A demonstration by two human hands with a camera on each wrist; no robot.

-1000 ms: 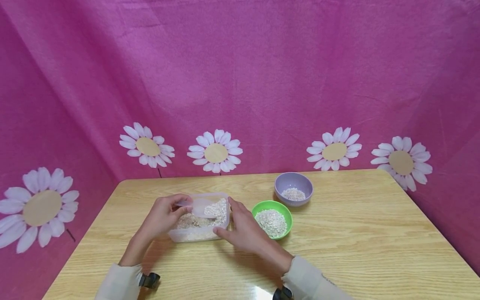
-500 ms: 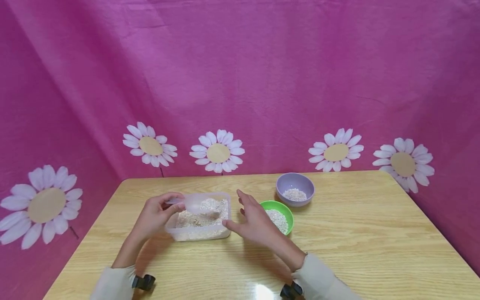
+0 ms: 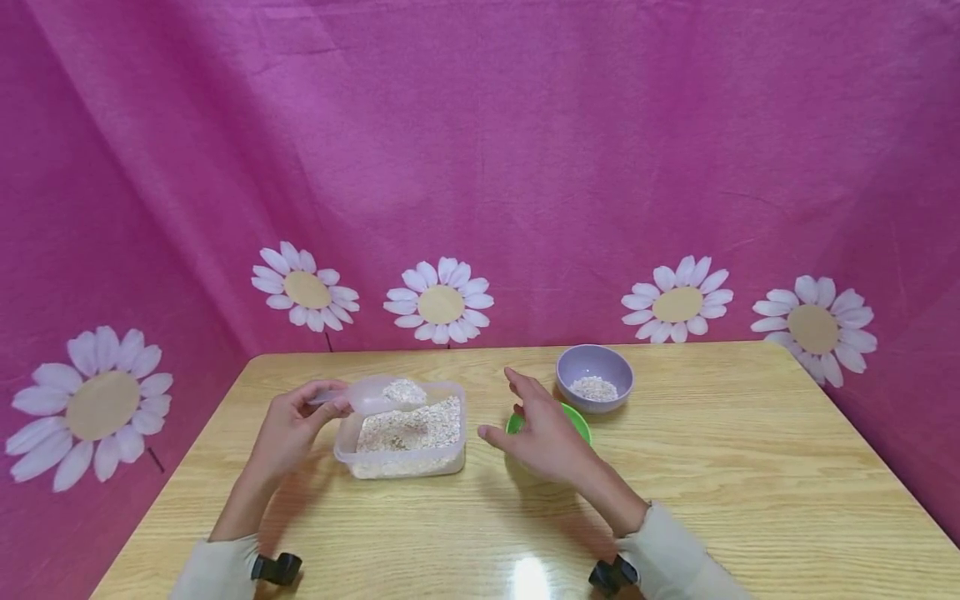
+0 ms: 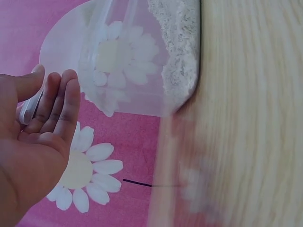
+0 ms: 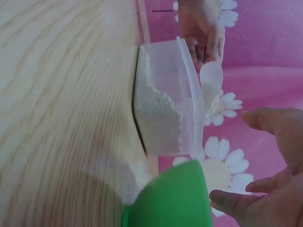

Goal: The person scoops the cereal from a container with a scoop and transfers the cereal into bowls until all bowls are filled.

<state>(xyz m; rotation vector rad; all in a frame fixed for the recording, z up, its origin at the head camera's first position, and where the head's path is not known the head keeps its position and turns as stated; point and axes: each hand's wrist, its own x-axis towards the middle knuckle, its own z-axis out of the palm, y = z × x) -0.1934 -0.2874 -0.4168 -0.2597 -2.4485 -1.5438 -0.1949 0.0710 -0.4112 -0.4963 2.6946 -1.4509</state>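
Observation:
In the head view my left hand pinches the handle of a translucent scoop. Pale flakes like oats are heaped in its bowl, above the far left part of a clear plastic container. More flakes lie inside that container, with a hollow near the middle. The left wrist view shows the scoop's handle between thumb and fingers. My right hand hovers over a green bowl, thumb and fingers apart, holding nothing. It covers most of that bowl and its contents in the head view.
A purple bowl with some flakes stands behind the green one, near the back edge of the wooden table. A pink curtain with daisy prints hangs behind and at the sides.
My left hand has lifted the scoop out of the flakes, now loaded, moving slightly left. My right hand has let go of the container's right side and moved right, over the green bowl.

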